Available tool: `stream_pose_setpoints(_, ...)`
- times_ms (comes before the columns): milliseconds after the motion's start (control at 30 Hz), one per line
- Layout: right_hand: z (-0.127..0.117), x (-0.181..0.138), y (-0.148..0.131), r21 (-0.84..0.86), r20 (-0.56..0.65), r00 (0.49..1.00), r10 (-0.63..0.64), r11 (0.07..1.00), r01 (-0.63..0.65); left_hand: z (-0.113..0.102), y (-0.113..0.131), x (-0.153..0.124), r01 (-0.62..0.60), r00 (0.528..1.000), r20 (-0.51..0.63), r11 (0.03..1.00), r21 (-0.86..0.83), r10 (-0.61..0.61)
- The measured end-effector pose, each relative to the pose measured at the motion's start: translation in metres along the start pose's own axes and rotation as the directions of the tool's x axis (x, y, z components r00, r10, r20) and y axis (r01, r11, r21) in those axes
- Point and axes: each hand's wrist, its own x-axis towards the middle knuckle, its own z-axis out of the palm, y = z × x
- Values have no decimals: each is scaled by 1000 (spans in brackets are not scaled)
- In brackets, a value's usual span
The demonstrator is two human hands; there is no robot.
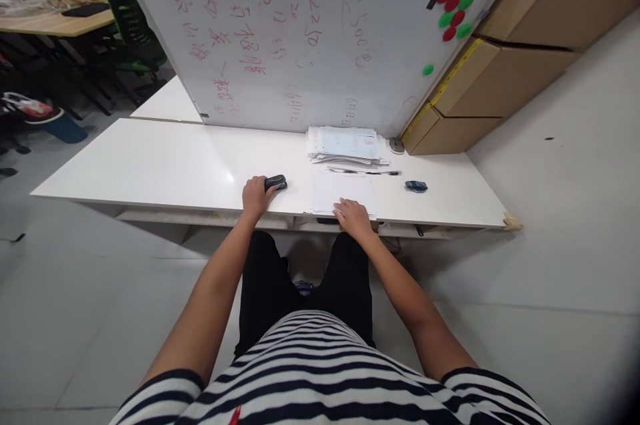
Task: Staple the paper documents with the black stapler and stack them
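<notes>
by the front edge of the white tabletop (150,158), the right hand (355,217) rests open-fingered on white sheets (345,188); the left hand (256,198) grips a black stapler-like tool (275,182) beside them, apart. whether the sheets are joined, i can't tell. room runs leftward; beyond, a paper stack (350,143) and whiteboard (320,88) close things off.

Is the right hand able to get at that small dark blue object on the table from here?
Probably yes: the right hand rests on white paper, and nothing visible stands between it and the dark blue object across the tabletop.
</notes>
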Motion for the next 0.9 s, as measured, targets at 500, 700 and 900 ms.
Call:
stream_pose_setpoints(500,5,-17,-6,31,-55,998,3,1000,-1,-1,2,1,8,1000,22,1000,3,-8)
stream_pose_setpoints(700,3,-18,-9,42,-48,999,10,999,-8,1,0,1,7,1000,1,1000,28,-7)
stream_pose_setpoints(900,-13,1,-1,104,-94,986,137,986,-127,4,-1,1,0,1000,-13,1000,16,1)
